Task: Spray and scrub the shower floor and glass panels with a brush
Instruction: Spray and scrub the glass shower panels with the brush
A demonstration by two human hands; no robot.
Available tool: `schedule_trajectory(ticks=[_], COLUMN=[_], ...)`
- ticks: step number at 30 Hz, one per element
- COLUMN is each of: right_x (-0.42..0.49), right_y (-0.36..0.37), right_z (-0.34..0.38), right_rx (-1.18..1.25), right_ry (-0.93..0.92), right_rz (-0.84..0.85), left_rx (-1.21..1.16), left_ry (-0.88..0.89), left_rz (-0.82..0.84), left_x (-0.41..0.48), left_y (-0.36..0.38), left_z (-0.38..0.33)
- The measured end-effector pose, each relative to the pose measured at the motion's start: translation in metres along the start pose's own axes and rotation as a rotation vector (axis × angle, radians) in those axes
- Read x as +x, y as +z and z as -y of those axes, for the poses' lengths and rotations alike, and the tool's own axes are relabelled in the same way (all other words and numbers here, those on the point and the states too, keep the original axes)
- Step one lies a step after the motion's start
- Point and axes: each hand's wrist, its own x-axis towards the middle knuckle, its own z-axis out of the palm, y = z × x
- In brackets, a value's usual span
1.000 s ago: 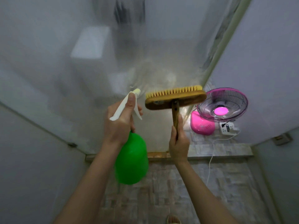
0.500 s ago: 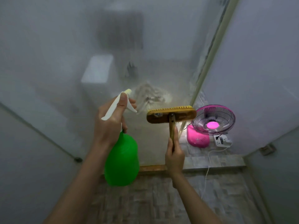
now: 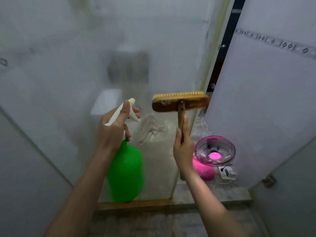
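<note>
Centrally, the left hand (image 3: 114, 132) grips a spray bottle (image 3: 125, 173) by its neck. One finger lies flat along the top of the white plastic sprayer head, and the others curl round the trigger in front. Below those fingers hangs the bottle's body, a smooth, bulbous shape of bright green plastic, blurred at its edges.

The right hand (image 3: 183, 151) is clamped on the round wooden handle of a brush (image 3: 179, 104), with one digit laid straight up the stick. Just above its fingertips sits the brush head, a glossy brown oblong block with rounded ends. A row of short, stiff yellow bristles runs along its far edge and faces the glass. Whether the bristles touch the glass cannot be told.

Beyond both sets of fingers stands the glass panel (image 3: 68, 69), flat, hazy and misted, with dim shapes showing through. Between the two hands, through the glass, the shower floor (image 3: 153, 132) shows as a pale, streaky wet patch.

Right of the right hand's knuckles and lower down, a pink fan (image 3: 214, 153) with a round wire cage stands on mottled floor tiles (image 3: 227, 194). A boxy white socket block (image 3: 226, 173) sits beside it. Under both wrists runs a worn wooden threshold (image 3: 133, 203).
</note>
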Motion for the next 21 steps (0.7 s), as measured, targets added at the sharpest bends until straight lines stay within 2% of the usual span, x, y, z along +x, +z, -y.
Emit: schedule_trajectory(ticks=[3,5,9,11,17,19,21], right_x=[0.073,0.084,0.031,0.030,0.130,0.129,0.099], right_y=[-0.014,-0.022,-0.029,-0.034,-0.050,-0.052,-0.047], right_z=[0.058,0.063,0.020,0.027,0.139,0.129,0.089], right_rx=[0.082,0.076,-0.080,-0.098,0.022,-0.028,-0.126], right_ry=[-0.158,-0.184,-0.063,-0.066,-0.273,-0.317,-0.301], right_rz=[-0.116,-0.150,-0.032,0.019,-0.071,-0.078,-0.037], left_rx=[-0.018,-0.022,-0.005,-0.020,-0.040,-0.046,-0.058], left_ry=[0.008,0.015,0.048,0.067,0.095,0.112,0.128], left_rz=[0.005,0.004,0.007,0.006,-0.014,-0.027,-0.049], left_x=[0.004,0.006,0.012,0.014,0.019,0.017,0.016], left_y=[0.007,0.010,0.012,0.012,0.005,-0.002,-0.011], left_z=[-0.018,-0.030,-0.051,-0.061,-0.087,-0.090,-0.090])
